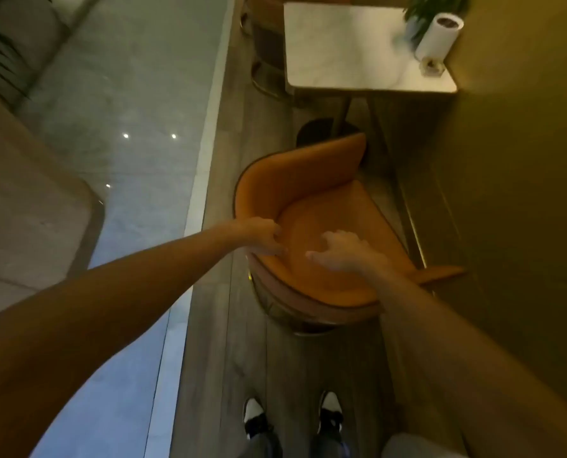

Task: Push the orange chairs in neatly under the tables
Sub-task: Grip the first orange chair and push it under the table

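Your left hand point(262, 234) curls its fingers over the chair point(315, 233) back's rim and holds it; your right hand point(338, 251) hovers with fingers spread over the back, and you can't tell whether it touches. The chair sits well short of the desk point(348, 51), turned askew toward the wall point(513, 193). Push with one hand only and it will likely swivel and scrape that wall, or an arm may catch the desk leg point(341, 114). A hard shove could topple the paper roll point(439, 33) (it stands near the edge). The chair's base is hidden, and motion blur smears the desk's far items
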